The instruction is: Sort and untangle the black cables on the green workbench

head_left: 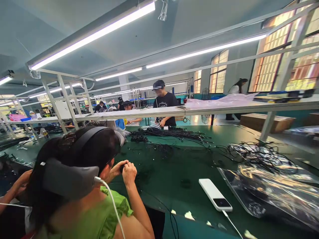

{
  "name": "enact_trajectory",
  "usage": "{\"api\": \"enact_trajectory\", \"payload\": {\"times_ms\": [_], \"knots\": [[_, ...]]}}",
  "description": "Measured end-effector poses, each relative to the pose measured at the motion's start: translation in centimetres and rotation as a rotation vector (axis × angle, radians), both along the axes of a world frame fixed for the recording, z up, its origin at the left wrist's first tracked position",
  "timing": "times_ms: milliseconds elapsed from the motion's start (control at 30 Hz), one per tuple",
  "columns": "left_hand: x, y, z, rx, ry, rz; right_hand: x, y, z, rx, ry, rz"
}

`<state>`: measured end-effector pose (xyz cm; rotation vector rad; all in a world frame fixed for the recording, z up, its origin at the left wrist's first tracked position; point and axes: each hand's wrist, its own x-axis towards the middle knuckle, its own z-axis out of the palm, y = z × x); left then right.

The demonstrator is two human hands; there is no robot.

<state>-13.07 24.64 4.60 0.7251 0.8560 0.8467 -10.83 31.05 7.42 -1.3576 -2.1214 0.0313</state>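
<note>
The wearer's own hands are out of view, so how far open they are and what they hold cannot be told; a co-worker's hands (129,173), ahead and close together, curl around a small dark item (122,168), mostly hidden by fingers; beyond these hands, a bundle of black cables (169,133) lies across the green worktop (189,161); to their right rests a white device (215,195) with a dark display; farther right, clear plastic bags (281,189) lie near loose black cable (261,153); past the bundle stands a person in a black T-shirt (165,101).
</note>
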Motion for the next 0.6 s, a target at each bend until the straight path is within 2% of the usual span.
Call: {"api": "enact_trajectory", "payload": {"times_ms": [100,167,200,300,367,400,467,533,600], "knots": [[-5.5,8.9,1.0,0.056,-0.023,0.151,-1.2,0.8,-1.2,-0.081,0.032,0.017],[-8.3,12.5,0.5,0.078,-0.035,0.233,0.5,0.9,-1.2,-0.150,0.046,0.066],[-9.3,13.5,0.1,0.083,-0.039,0.259,2.4,1.1,-1.2,-0.193,0.053,0.092],[-10.6,15.1,-1.0,0.100,-0.037,0.285,11.3,4.0,-2.3,-0.361,0.059,0.136],[-10.5,15.8,-1.2,0.123,-0.026,0.284,16.9,7.8,-4.5,-0.490,0.047,0.138],[-10.3,16.1,-1.2,0.133,-0.020,0.286,18.6,10.0,-5.9,-0.537,0.046,0.125],[-9.7,16.8,-1.7,0.164,0.006,0.271,19.8,14.1,-8.9,-0.604,0.032,0.131],[-9.3,17.4,-3.0,0.233,0.067,0.206,18.7,17.2,-11.5,-0.659,0.004,0.138],[-9.1,17.6,-4.8,0.333,0.168,0.095,17.0,18.9,-13.1,-0.697,-0.027,0.138]]}}
